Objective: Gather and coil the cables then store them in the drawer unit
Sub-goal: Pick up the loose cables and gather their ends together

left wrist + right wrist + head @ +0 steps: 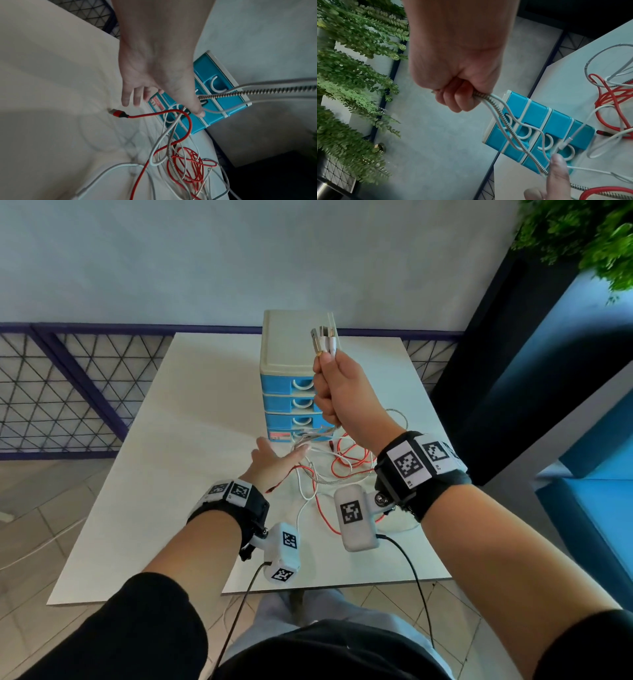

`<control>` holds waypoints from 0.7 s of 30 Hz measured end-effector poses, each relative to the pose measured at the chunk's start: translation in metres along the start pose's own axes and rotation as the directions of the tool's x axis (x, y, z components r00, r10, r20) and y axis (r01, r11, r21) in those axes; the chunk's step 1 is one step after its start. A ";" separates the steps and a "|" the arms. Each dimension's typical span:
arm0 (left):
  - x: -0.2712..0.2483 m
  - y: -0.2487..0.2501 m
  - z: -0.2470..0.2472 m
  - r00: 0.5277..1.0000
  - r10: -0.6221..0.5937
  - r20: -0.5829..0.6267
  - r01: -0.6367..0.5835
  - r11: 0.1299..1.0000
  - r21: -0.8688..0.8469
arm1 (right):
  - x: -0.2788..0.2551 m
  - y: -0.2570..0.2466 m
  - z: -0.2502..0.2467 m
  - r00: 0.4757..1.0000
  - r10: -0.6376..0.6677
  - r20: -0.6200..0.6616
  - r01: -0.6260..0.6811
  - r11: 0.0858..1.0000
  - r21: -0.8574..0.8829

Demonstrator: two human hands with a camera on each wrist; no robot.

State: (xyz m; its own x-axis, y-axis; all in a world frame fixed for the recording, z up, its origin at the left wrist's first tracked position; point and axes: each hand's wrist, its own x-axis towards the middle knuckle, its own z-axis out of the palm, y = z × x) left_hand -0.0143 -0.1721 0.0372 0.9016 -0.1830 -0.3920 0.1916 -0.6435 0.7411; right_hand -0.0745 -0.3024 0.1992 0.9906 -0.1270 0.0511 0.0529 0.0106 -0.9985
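My right hand [334, 392] is raised in front of the blue drawer unit [281, 381] and grips several cable ends in a fist; their plugs [323, 340] stick out above it. In the right wrist view, white cables and a braided silver cable [506, 125] run down from the right hand [457, 100]. My left hand [274, 455] is open low over the table, its thumb touching those strands by the bottom drawer. In the left wrist view, the left hand [154, 100] has spread fingers above a red cable plug [118, 113]. A red, white and silver tangle [342, 467] lies on the table.
The drawer unit's drawers all look closed, and it stands at the far middle of the white table [154, 474]. A wire mesh railing [68, 388] runs behind the table. Green plants [351, 67] hang at the right, beside a dark blue wall [496, 371].
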 end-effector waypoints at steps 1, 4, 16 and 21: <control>-0.003 0.001 -0.001 0.997 -0.021 0.069 0.022 1.000 -0.018 | 0.000 0.001 0.000 1.000 -0.003 -0.005 0.003 1.000 -0.005; -0.006 -0.001 -0.002 0.984 0.049 0.172 -0.053 0.998 0.018 | 0.000 0.006 0.001 1.000 -0.016 -0.004 0.016 0.999 -0.039; -0.016 -0.005 -0.053 0.819 0.492 0.293 -0.573 0.716 0.400 | 0.012 0.021 -0.025 0.991 0.084 -0.104 -0.103 0.976 -0.190; -0.038 0.023 -0.060 0.358 0.860 0.363 -0.787 0.070 0.613 | 0.015 0.027 -0.008 0.974 0.227 -0.003 -0.221 0.947 -0.234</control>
State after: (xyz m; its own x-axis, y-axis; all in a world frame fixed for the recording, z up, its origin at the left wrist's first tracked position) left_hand -0.0208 -0.1353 0.1021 0.3473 -0.8887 0.2994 -0.9340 -0.3562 0.0263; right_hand -0.0590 -0.3117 0.1731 0.9764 -0.1239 -0.1769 -0.1987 -0.1934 -0.9608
